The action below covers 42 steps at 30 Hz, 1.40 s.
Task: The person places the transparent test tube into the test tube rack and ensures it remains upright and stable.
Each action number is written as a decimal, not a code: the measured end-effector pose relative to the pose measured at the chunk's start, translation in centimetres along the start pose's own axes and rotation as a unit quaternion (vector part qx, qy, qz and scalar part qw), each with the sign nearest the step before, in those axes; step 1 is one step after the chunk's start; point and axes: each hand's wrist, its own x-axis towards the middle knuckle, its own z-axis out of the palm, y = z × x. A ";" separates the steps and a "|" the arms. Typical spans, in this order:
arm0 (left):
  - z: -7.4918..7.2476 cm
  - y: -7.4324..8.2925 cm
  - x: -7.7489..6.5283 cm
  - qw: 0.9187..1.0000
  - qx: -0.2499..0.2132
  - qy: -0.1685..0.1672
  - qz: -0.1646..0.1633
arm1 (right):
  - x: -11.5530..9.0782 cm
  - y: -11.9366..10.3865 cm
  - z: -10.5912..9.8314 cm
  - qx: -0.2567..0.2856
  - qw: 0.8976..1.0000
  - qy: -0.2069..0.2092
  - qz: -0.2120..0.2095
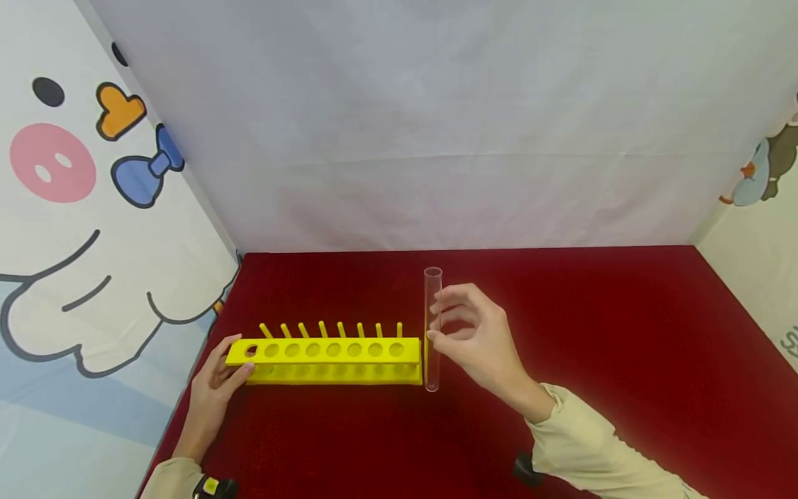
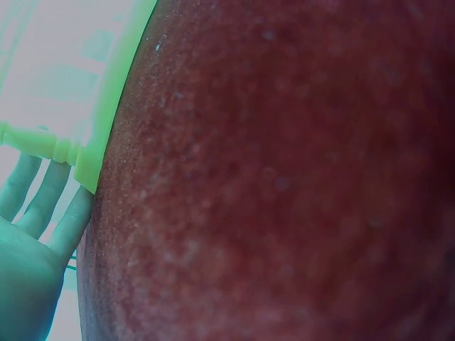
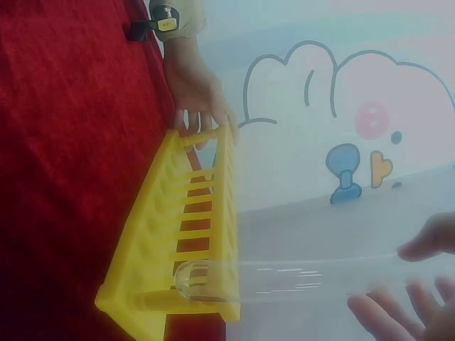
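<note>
Left hand [image 1: 208, 398]: I have it gripping the 9 o'clock end of the rack, thumb and fingers round it.
Test tube rack [image 1: 324, 361]: yellow, on the red cloth [image 1: 611, 333] at my 7 o'clock; I see no tube in its holes [image 1: 334, 351] or on its pegs [image 1: 341, 329].
Clear test tube [image 1: 432, 367]: upright, just beside the rack's 3 o'clock end; I can't tell whether they touch.
Right hand [image 1: 480, 339]: at the tube's 3 o'clock, pinching it between thumb and fingertips.
Tube work: steadying and grasping look done to me; any racking is left.
</note>
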 end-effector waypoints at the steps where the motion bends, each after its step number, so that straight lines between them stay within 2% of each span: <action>1: 0.0 0.0 0.0 1.000 0.000 -0.001 -0.001 | 0.0 0.0 0.0 0.000 1.000 0.001 0.000; 11: -0.1 0.0 0.0 1.000 -0.005 -0.001 -0.009 | 0.1 -0.4 0.6 -0.003 1.000 0.005 -0.007; 36: -0.1 0.0 0.0 1.000 -0.005 0.002 -0.001 | 0.6 -0.7 1.1 0.010 0.999 0.010 -0.033; 42: -0.1 0.1 -0.1 1.000 -0.004 0.000 -0.007 | 0.8 -1.1 1.4 0.012 1.000 0.012 -0.025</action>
